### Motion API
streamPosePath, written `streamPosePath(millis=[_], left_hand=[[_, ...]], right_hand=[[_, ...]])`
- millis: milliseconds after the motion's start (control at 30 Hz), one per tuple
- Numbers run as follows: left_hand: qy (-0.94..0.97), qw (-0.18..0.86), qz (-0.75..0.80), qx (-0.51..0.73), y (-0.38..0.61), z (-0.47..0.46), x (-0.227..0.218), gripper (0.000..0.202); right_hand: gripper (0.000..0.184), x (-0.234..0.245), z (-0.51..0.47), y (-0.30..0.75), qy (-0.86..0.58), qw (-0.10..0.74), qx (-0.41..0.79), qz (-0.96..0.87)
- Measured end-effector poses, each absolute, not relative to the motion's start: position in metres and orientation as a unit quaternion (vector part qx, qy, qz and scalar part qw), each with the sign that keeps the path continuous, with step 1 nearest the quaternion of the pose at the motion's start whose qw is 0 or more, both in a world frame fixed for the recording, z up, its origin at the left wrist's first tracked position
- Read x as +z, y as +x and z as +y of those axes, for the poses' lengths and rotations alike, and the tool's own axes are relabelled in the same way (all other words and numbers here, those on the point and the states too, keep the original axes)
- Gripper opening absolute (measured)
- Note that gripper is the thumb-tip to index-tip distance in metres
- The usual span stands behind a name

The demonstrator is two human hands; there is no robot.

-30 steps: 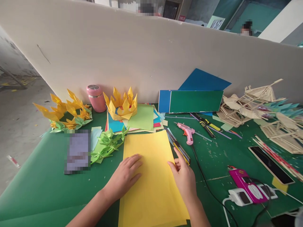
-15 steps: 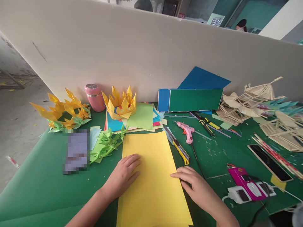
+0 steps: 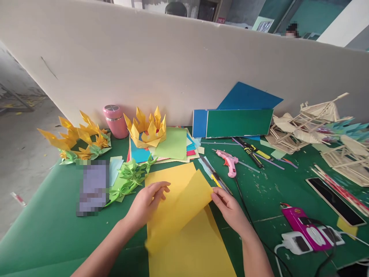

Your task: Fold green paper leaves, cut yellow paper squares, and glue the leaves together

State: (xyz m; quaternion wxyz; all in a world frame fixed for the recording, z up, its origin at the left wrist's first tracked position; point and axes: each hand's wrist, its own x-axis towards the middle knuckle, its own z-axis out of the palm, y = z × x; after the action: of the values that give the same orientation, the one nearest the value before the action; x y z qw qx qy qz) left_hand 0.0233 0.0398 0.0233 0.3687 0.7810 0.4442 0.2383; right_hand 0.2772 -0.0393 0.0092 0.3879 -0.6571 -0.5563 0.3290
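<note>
A piece of yellow paper (image 3: 184,204), its lower left end blurred, slants over more yellow paper (image 3: 196,250) lying on the green tabletop. My right hand (image 3: 229,207) pinches its upper right corner between thumb and fingers, holding it raised. Whether it is a separate sheet or a turned-over part, I cannot tell. Over the left side of the paper is my left hand (image 3: 147,202), fingers loosely bent and apart, holding nothing visible. A yellow utility knife (image 3: 216,177) lies just beyond my right hand. Green paper leaves (image 3: 129,175) lie beyond my left hand.
Two yellow paper crowns (image 3: 148,130) (image 3: 77,138) and a pink canister (image 3: 115,121) stand at the back left. A pink glue gun (image 3: 229,161) lies right of the knife. A magenta power strip (image 3: 307,227) with cables and wooden stick models (image 3: 305,119) occupy the right side.
My right hand has taken hold of a paper corner and lifted it; the paper lay flat before. My left hand has come up slightly, its fingers now curled rather than lying flat.
</note>
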Motion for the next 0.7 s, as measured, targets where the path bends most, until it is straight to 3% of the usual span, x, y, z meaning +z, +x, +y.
streamPosePath(millis=[233, 400, 700], left_hand=[[0.842, 0.242, 0.415, 0.245, 0.044, 0.064, 0.009, 0.029], [0.885, 0.176, 0.396, 0.173, 0.056, 0.066, -0.014, 0.054], [0.873, 0.209, 0.41, 0.163, 0.059, 0.065, -0.009, 0.05]], right_hand=[[0.046, 0.023, -0.039, 0.285, -0.672, 0.321, 0.338, -0.575], [0.042, 0.027, -0.04, 0.295, -0.675, 0.333, 0.372, -0.543], [0.032, 0.019, -0.016, 0.275, -0.723, 0.332, 0.25, -0.552]])
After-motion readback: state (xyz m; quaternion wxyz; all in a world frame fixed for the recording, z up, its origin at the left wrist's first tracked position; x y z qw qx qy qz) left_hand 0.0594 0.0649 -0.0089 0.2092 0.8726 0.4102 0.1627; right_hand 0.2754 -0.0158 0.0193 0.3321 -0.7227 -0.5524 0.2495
